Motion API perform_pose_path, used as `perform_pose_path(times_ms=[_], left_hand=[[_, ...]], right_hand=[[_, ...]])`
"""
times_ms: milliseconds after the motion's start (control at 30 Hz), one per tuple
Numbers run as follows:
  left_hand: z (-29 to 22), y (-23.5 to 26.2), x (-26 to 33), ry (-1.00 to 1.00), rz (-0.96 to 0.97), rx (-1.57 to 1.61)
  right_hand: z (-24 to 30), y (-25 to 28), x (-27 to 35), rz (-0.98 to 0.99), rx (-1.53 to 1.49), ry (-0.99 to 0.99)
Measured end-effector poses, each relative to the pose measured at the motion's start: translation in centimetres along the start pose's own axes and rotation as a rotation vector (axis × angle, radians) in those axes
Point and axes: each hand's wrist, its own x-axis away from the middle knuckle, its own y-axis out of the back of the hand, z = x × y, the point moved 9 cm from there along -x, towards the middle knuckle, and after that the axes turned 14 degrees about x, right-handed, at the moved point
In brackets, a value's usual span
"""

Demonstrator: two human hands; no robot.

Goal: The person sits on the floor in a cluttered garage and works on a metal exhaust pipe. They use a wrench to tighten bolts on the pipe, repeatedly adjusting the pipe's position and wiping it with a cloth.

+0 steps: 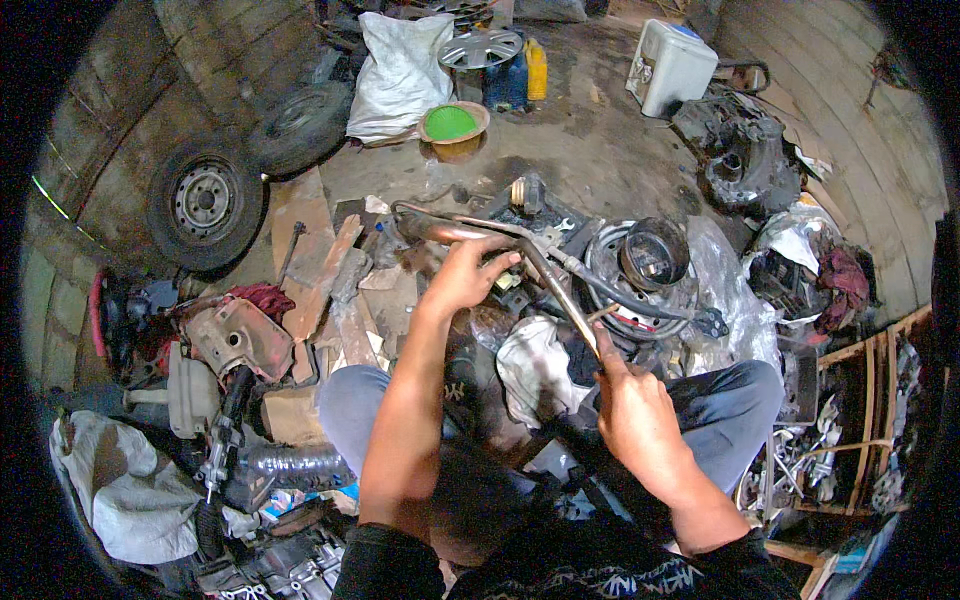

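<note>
One bent metal pipe, held raised before our knees: we have the left hand closed around it near the bend, the right hand clamped on its near end. Beyond, on the floor, we list one white sack, one yellow jug; far left, one tyred steel wheel.

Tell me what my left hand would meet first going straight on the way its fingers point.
The bent metal tube, which seems to lie right against the left hand, though depth is unclear.
</note>
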Motion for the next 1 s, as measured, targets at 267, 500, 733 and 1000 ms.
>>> perform_pose_path(times_ms=[267, 500, 733, 1000], left_hand=[[-0.6, -0.5, -0.4, -0.003, 0.096, 0.057], [0.9, -0.7, -0.5, -0.092, 0.139, 0.052], [0.9, -0.6, -0.5, -0.016, 0.225, 0.004], [-0.1, -0.7, -0.1, -0.051, 0.115, -0.011]], right_hand=[[1.8, -0.5, 0.8, 0.042, 0.02, -0.086], [3.8, 0.3, 0.6, 0.062, 0.111, -0.093], [6.3, -1.7, 0.8, 0.028, 0.017, -0.058], [2.7, -1.5, 0.4, 0.011, 0.132, -0.008]])
